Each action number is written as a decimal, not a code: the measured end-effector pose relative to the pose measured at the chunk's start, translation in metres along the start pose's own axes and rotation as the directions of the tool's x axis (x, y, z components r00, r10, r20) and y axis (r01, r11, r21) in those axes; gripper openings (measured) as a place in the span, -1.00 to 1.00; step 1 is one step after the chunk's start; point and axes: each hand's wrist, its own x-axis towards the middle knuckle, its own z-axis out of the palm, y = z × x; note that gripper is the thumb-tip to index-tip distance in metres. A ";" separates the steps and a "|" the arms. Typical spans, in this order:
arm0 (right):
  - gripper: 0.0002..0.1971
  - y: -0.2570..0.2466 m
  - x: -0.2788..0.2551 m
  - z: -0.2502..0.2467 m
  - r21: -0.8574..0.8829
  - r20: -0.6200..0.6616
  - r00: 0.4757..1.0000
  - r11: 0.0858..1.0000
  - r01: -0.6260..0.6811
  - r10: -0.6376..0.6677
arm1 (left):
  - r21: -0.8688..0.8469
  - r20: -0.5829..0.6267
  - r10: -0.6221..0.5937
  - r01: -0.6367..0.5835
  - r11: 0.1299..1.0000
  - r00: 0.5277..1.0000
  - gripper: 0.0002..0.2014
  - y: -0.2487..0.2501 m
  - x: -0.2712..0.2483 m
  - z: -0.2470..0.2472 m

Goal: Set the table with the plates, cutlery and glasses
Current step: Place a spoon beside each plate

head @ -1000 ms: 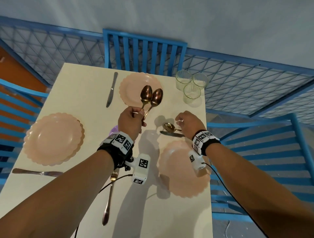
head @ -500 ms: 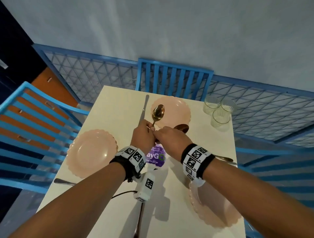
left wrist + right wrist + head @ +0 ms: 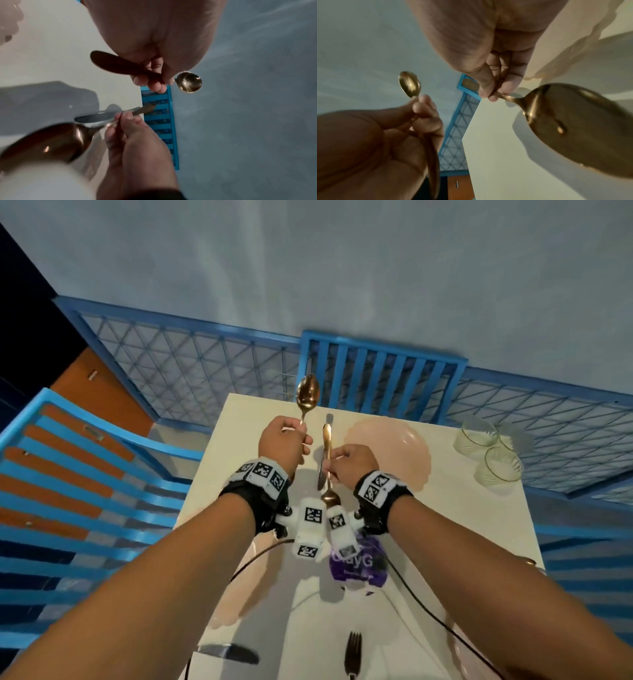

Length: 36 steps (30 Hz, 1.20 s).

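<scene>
Two gold spoons are in the air over the far half of the surface (image 3: pixel 445 508), one in each hand. Left hand (image 3: pixel 282 441) has its fingers curled round the lower handle of the upright spoon (image 3: pixel 308 397), bowl up, with the thumb and forefinger pinching just under the bowl. Right hand (image 3: pixel 351 465) pinches the thin neck of the other spoon (image 3: pixel 330 498) between thumb and fingertips; this one hangs inverted, its bowl down near the wrist cameras and its handle end pointing away. Beneath the right hand a table knife (image 3: pixel 323 453) lies on the surface, just left of the far pink plate (image 3: pixel 404 453). Three glasses (image 3: pixel 493 457) stand clustered at the far right corner. Both forearms cover much of the near surface: a second plate (image 3: pixel 236 604) shows only in part under the left arm, a purple label (image 3: pixel 359 571) is half hidden, and a fork (image 3: pixel 353 652) and another knife (image 3: pixel 227 652) are cut off at the lower edge.
</scene>
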 end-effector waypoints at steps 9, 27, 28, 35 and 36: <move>-0.92 -0.002 0.099 0.057 -0.056 -0.149 0.987 0.996 -0.067 0.058 | -0.015 0.066 -0.050 0.051 0.999 0.997 -0.85 -0.026 0.068 -0.005; -0.53 0.032 0.190 0.097 -0.471 -0.216 0.971 0.882 -0.013 -0.101 | -0.001 0.069 -0.065 0.066 0.998 0.995 -0.93 -0.054 0.088 -0.019; -0.53 0.032 0.191 0.097 -0.481 -0.216 0.971 0.877 -0.011 -0.106 | 0.002 0.070 -0.064 0.064 0.998 0.996 -0.93 -0.054 0.088 -0.020; -0.54 0.032 0.198 0.093 -0.513 -0.209 0.972 0.858 -0.014 -0.109 | 0.005 0.077 -0.077 0.077 0.997 0.994 -0.94 -0.060 0.084 -0.022; -0.54 0.032 0.197 0.093 -0.517 -0.204 0.973 0.856 -0.013 -0.109 | 0.008 0.078 -0.079 0.079 0.997 0.994 -0.94 -0.061 0.084 -0.023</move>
